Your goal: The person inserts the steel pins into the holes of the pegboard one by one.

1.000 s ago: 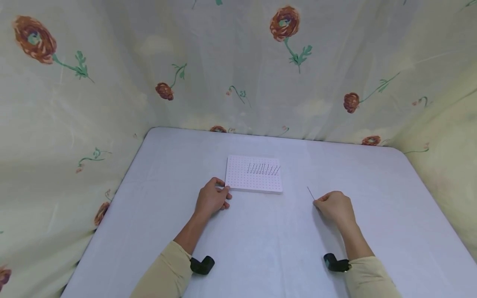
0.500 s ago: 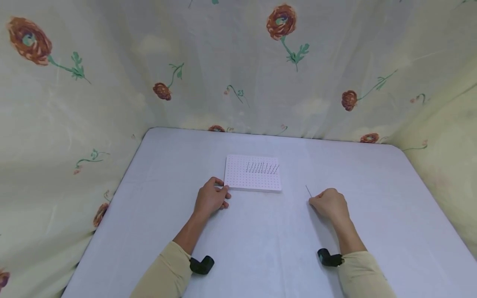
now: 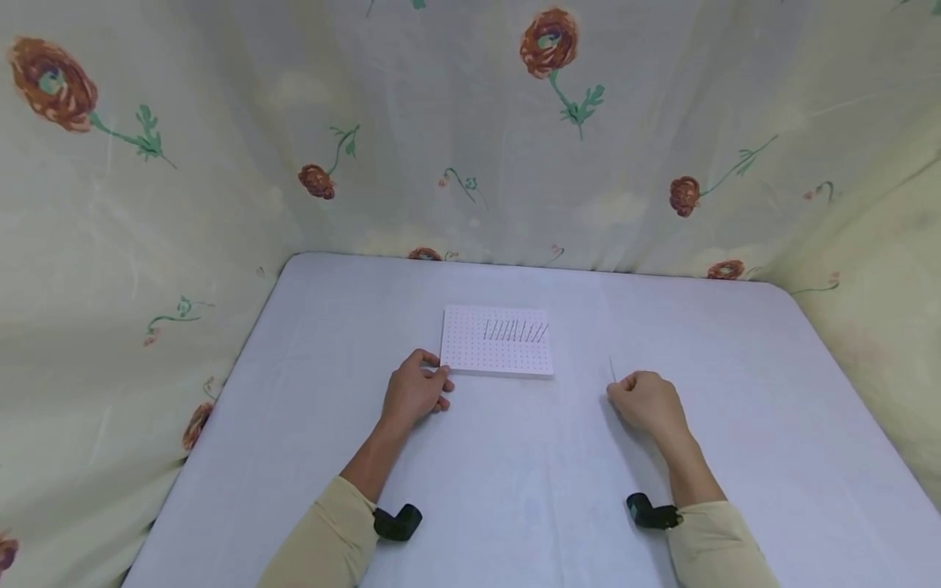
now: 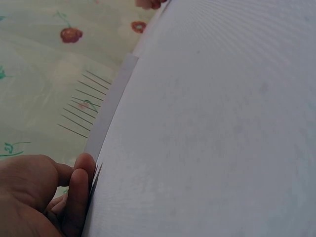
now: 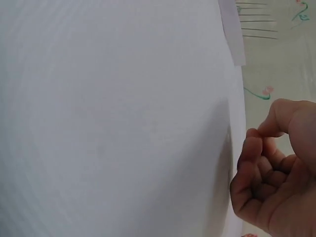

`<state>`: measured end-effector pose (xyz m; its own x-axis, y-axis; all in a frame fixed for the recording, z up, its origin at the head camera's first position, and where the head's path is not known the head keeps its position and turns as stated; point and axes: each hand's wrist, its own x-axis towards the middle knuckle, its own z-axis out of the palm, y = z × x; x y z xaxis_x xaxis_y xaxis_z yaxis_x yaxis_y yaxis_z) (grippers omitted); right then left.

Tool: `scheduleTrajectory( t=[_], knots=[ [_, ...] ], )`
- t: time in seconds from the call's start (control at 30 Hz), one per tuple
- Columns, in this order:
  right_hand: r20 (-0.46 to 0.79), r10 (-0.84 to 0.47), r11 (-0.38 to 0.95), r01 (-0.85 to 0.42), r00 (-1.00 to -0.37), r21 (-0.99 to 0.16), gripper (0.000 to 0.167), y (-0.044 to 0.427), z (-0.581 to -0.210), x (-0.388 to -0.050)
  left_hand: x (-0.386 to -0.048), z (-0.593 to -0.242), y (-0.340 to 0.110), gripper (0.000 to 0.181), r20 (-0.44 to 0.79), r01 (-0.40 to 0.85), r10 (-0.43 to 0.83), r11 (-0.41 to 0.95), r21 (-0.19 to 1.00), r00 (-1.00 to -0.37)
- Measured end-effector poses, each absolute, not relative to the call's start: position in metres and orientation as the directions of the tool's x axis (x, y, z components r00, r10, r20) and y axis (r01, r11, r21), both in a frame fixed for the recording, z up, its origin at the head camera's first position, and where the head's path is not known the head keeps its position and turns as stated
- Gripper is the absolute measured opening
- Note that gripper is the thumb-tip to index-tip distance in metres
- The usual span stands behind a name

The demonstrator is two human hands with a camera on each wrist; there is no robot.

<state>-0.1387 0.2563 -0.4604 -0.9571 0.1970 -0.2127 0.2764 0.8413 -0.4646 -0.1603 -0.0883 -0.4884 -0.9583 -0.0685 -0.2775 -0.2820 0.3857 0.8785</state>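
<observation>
A white perforated pegboard [image 3: 470, 355] lies on the table, with a row of several thin dark pins [image 3: 516, 331] standing in its holes. At its near left corner my left hand [image 3: 412, 390] holds the board between thumb and fingers. The left wrist view shows those fingertips [image 4: 84, 170] against the board's side [image 4: 111, 106]. To the right of the board, my right hand [image 3: 650, 402] pinches one thin pin [image 3: 612, 369] above the table, its upper end pointing up. In the right wrist view the thumb and index finger meet; the pin cannot be made out there.
A white cloth-covered table [image 3: 507, 474] spreads under both hands. Floral curtains [image 3: 441, 122] hang behind it and at both sides. A black wrist camera [image 3: 398, 523] sits on the left wrist and another black camera [image 3: 653, 512] on the right one.
My right hand has shifted slightly left, toward the board. The pinched pin has turned from leaning left to nearly upright. The left hand stays at the board's corner.
</observation>
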Motion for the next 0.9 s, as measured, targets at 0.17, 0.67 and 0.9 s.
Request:
scheduleTrajectory(
  t=[0.17,0.67,0.9],
  knots=[
    [-0.189,0.205,0.789,0.276,-0.960,-0.548,0.028,0.252,-0.458,-0.139,-0.161,-0.491,-0.089,0.025,-0.286,-0.291,-0.071,0.385,0.876,-0.956],
    [-0.063,0.332,0.652,0.277,-0.941,-0.706,0.028,0.245,-0.448,-0.152,-0.163,-0.490,-0.088,0.024,-0.287,-0.294,-0.080,0.400,0.868,-0.955],
    [-0.054,0.311,0.634,0.250,-0.949,-0.732,0.032,0.237,-0.444,-0.159,-0.164,-0.492,-0.088,0.025,-0.291,-0.296,-0.074,0.402,0.867,-0.954]
  ],
)
